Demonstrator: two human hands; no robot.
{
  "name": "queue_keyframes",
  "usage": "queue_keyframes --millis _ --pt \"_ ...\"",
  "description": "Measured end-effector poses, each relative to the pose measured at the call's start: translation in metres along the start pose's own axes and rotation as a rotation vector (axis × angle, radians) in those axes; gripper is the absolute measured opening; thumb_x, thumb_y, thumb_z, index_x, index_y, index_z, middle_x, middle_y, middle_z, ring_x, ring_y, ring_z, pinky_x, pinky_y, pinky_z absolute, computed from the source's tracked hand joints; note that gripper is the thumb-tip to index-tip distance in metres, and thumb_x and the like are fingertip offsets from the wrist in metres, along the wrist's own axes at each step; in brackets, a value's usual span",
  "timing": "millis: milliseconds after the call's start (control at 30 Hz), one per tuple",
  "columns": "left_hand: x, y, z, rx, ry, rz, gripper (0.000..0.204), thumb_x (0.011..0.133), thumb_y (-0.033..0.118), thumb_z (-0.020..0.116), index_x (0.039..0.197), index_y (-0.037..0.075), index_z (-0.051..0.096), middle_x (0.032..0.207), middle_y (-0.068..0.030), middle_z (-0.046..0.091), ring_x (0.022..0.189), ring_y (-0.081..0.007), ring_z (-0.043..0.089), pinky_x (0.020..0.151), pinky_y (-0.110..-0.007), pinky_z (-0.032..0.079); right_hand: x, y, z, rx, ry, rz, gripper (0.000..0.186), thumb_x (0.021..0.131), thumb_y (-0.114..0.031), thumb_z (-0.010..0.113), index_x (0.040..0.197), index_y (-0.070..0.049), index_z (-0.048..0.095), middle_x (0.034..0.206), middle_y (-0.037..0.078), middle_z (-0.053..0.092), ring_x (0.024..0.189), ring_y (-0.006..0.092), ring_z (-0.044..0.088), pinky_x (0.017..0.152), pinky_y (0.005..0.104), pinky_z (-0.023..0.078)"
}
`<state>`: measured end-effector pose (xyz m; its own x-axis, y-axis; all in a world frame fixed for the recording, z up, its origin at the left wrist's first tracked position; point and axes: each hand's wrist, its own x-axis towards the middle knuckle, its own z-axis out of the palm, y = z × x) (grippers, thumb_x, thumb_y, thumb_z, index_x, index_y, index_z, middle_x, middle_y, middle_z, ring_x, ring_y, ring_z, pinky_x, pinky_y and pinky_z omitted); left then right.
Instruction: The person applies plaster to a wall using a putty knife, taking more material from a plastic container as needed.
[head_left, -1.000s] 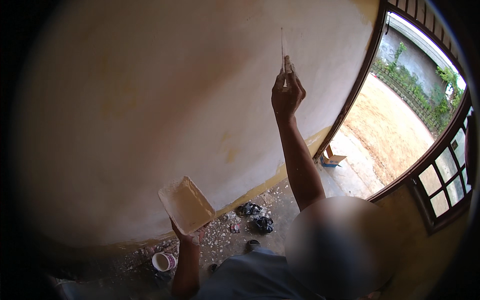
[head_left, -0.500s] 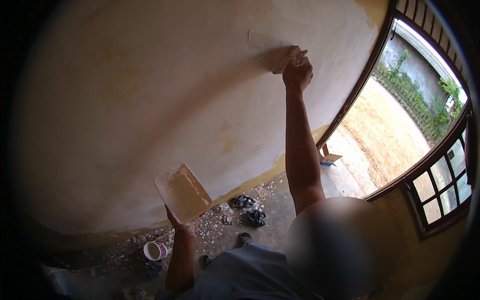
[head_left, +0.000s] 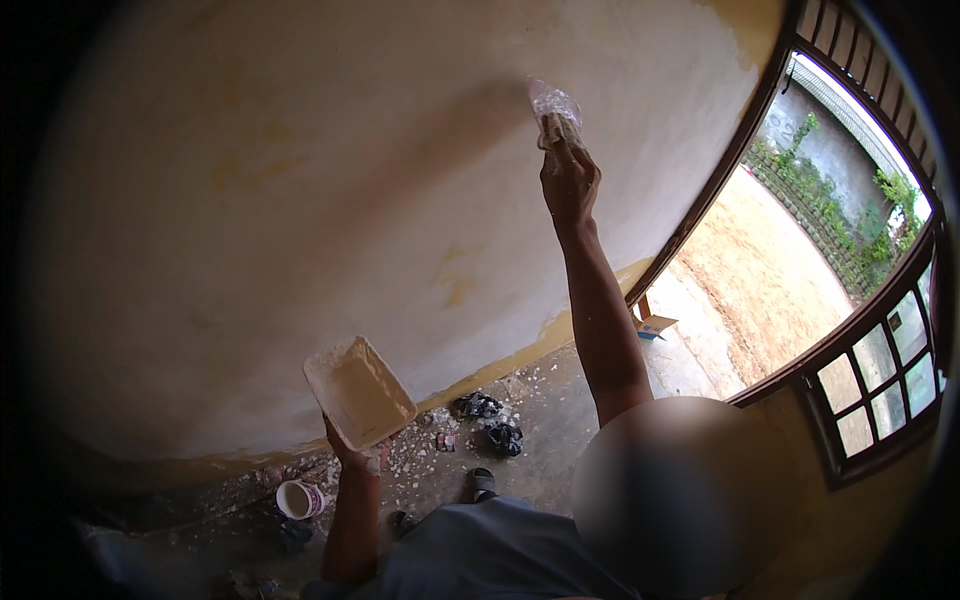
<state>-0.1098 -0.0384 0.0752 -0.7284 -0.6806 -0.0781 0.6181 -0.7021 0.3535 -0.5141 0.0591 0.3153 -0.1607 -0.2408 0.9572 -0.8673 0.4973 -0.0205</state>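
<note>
My right hand (head_left: 568,180) is raised high against the cream plastered wall (head_left: 300,180) and grips a flat putty blade (head_left: 553,105) pressed to the surface. My left hand (head_left: 352,455) is low and holds up a rectangular board (head_left: 358,392) smeared with pale putty, tilted toward the wall. Yellow patches show through the wall coat in places.
An open wooden window shutter (head_left: 880,370) with glass panes stands at the right, with a sandy yard beyond. On the concrete floor lie a small white bucket (head_left: 298,498), black sandals (head_left: 492,425), plaster crumbs and a small cardboard box (head_left: 652,325).
My right hand swept the blade across the upper wall, first up and right, then back down to the left, turning the blade upright. The left hand kept the board nearly still.
</note>
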Motion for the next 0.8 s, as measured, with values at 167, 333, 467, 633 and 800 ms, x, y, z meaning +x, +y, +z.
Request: queue_keyframes --millis 167,333,467,633,800 --pt "-0.004 0.010 0.005 0.020 0.007 -0.002 0.056 0.093 0.053 0.047 0.133 0.015 0.048 0.121 -0.0090 0.060 0.105 -0.0308 0.064 0.082 -0.052 0.057 -0.031 -0.004 -0.029 0.057 -0.145 0.139 0.024 0.082 -0.007 0.061 0.106 -0.008 0.068 0.093 0.017 0.070 0.090 0.0304 0.069 0.080 0.0401 0.057" --pt "-0.001 -0.001 0.001 -0.034 -0.089 -0.072 0.057 0.092 0.055 0.047 0.133 0.015 0.048 0.120 -0.0083 0.061 0.105 -0.0311 0.064 0.081 -0.053 0.057 0.024 0.076 -0.030 0.432 0.224 0.983 0.019 0.087 -0.015 0.060 0.100 -0.002 0.065 0.094 0.014 0.069 0.087 0.0340 0.066 0.078 0.0420 0.052" --pt "-0.008 0.010 0.003 -0.019 -0.077 0.004 0.058 0.092 0.055 0.046 0.134 0.015 0.048 0.121 -0.0077 0.061 0.105 -0.0314 0.064 0.080 -0.054 0.058 0.071 0.005 -0.007 0.251 0.255 0.851 0.023 0.091 -0.023 0.053 0.100 -0.004 0.062 0.101 0.016 0.067 0.093 0.0373 0.064 0.087 0.0479 0.047" --pt "-0.006 0.008 0.008 0.009 -0.014 0.054 0.058 0.093 0.056 0.045 0.135 0.015 0.047 0.121 -0.0086 0.061 0.105 -0.0312 0.064 0.079 -0.054 0.058 0.060 -0.062 -0.008 0.214 0.230 0.413 0.022 0.092 -0.026 0.055 0.107 -0.011 0.061 0.094 0.013 0.069 0.089 0.0364 0.065 0.078 0.0465 0.050" --pt "-0.001 0.006 -0.006 0.051 -0.089 0.013 0.058 0.093 0.055 0.045 0.136 0.015 0.046 0.122 -0.0096 0.060 0.106 -0.0306 0.064 0.080 -0.052 0.058 0.005 0.000 -0.023 -0.025 -0.060 -0.154 0.014 0.089 -0.010 0.060 0.102 -0.012 0.063 0.098 0.011 0.069 0.090 0.0321 0.066 0.076 0.0409 0.051"
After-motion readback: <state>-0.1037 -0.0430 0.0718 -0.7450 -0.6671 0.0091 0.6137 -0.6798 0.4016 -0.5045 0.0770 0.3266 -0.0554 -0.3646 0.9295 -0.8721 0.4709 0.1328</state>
